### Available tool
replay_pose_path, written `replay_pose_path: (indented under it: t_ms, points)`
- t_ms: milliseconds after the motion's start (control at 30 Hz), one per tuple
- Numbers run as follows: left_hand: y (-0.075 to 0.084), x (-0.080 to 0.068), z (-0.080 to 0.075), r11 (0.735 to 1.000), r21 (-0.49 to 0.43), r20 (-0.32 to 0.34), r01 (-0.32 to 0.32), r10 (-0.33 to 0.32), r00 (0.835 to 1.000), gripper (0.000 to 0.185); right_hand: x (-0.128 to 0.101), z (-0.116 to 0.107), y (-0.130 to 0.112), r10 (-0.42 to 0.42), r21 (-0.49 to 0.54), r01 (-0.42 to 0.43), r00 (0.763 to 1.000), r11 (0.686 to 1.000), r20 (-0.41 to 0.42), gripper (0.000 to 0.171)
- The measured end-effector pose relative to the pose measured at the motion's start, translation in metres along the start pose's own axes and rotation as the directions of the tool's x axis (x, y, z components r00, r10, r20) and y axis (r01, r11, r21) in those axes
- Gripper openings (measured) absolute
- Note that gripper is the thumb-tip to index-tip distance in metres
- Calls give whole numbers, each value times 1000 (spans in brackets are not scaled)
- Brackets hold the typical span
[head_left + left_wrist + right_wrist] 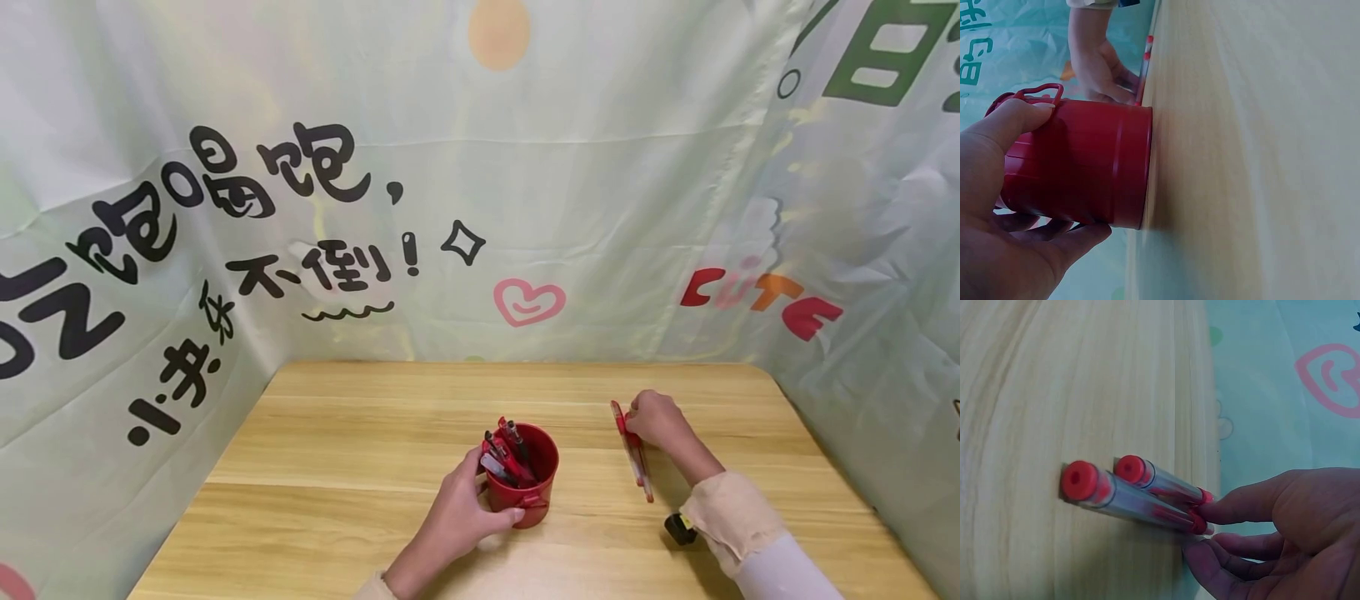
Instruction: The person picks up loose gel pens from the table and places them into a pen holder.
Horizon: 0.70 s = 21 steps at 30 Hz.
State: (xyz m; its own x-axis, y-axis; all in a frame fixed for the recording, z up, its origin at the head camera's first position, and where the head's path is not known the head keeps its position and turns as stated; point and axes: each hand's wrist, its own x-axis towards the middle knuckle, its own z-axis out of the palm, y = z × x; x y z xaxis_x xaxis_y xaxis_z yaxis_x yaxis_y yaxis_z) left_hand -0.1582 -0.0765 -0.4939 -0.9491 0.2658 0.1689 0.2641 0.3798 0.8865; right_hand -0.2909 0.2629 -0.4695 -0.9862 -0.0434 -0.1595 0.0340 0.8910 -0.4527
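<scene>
My left hand grips a red bucket-shaped pen holder, thumb near its small handle and fingers round the far side. The pen holder stands upright on the table. Several pens, some red and some black, lean inside it. To the right, two red gel pens with clear barrels lie side by side on the wood. My right hand pinches them between thumb and fingers. In the right wrist view, the red end of the nearer pen points away from the hand.
A wooden table lies under everything. Printed cloth walls it in at the back and sides. A small black object with a yellow mark is beside the right sleeve.
</scene>
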Motion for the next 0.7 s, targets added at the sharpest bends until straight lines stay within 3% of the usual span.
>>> replay_pose_path:
  t_ms: [133, 300, 500, 700]
  points:
    - [0, -1, 0, 1000, -5, 4, 16, -16, 1000, 94, -1, 2, -1, 6, -2, -6, 1000, 1000, -2, 8]
    - [3, -1, -1, 999, -2, 8, 32, -32, 999, 95, -2, 3, -2, -1, -1, 1, 1000, 1000, -6, 20]
    - [3, 0, -1, 999, 0, 12, 33, -33, 999, 94, -2, 2, -1, -9, 10, 9, 1000, 1000, -14, 18]
    - [2, 0, -1, 999, -2, 12, 36, -36, 999, 95, -4, 0, -2, -24, 24, 24, 1000, 999, -13, 25]
